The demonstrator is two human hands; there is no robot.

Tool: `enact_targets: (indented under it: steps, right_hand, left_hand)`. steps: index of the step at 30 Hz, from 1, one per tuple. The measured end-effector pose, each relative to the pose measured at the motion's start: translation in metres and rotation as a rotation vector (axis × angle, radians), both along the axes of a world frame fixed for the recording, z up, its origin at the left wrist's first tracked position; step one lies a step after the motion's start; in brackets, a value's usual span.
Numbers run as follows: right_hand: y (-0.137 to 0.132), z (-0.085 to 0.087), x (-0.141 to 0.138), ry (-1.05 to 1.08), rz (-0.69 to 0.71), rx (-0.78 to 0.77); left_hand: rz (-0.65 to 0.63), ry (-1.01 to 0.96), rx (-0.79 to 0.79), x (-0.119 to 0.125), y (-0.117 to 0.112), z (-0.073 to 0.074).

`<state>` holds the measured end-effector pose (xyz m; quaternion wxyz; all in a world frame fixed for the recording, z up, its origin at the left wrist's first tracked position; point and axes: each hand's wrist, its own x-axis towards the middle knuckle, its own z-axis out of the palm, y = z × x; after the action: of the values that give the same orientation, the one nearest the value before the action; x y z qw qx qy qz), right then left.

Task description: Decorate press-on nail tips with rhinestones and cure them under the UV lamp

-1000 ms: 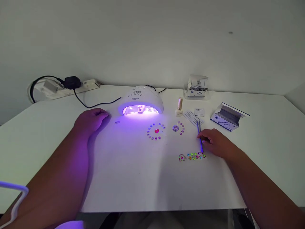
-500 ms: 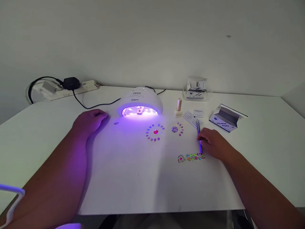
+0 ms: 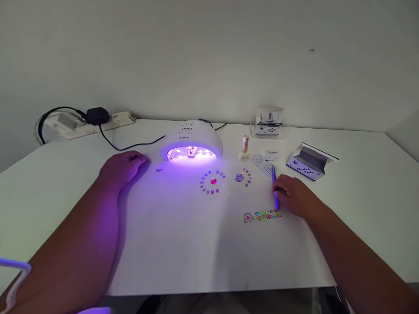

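Note:
My right hand (image 3: pixel 294 196) is closed around a thin pair of tweezers (image 3: pixel 274 183), whose tip points down at a row of coloured gems (image 3: pixel 263 215) on the white table (image 3: pixel 183 244). My left hand (image 3: pixel 121 168) lies flat on the table with fingers out, left of a lit white nail lamp (image 3: pixel 191 141) glowing purple. A small dark piece (image 3: pixel 159 170) lies just right of its fingertips. A ring of gems (image 3: pixel 212 181) and a smaller gem cluster (image 3: pixel 244 177) lie between the hands.
A gold-capped polish bottle (image 3: pixel 244 148) stands right of the lamp. Alcohol pad sachets (image 3: pixel 266 159), an open pad box (image 3: pixel 309 161) and a clear holder of wrappers (image 3: pixel 270 120) sit at the back right. A power strip (image 3: pixel 88 120) with cables lies back left.
The view has shifted slightly. My right hand has turned the tweezers a little more upright over the gem row. My left hand has stayed put.

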<state>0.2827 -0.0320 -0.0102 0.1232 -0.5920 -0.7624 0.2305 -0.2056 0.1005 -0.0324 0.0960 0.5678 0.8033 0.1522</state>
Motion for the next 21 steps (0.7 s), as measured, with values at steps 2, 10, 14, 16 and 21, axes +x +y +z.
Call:
enact_targets:
  steps: [2, 10, 14, 16, 21]
  right_hand:
    - [-0.0005, 0.0007, 0.0, -0.001, -0.004, -0.003]
    - [-0.001, 0.0045, -0.0006, -0.007, -0.032, -0.013]
    - [-0.0017, 0.0055, 0.0014, -0.006, -0.058, -0.019]
    - [-0.0021, 0.0056, 0.0023, -0.001, -0.07, -0.024]
    - [-0.0025, 0.0048, 0.0041, 0.019, -0.092, -0.031]
  left_hand:
    - [-0.003, 0.004, -0.001, 0.0004, -0.0002, 0.0007]
    - [-0.007, 0.01, -0.016, -0.0004, 0.0003, 0.0009]
    - [-0.007, 0.003, -0.011, -0.0004, 0.0002, -0.0001]
    - [-0.007, 0.001, -0.005, 0.0001, -0.0003, 0.0]
    - [-0.006, 0.003, -0.002, 0.0005, -0.0009, 0.0014]
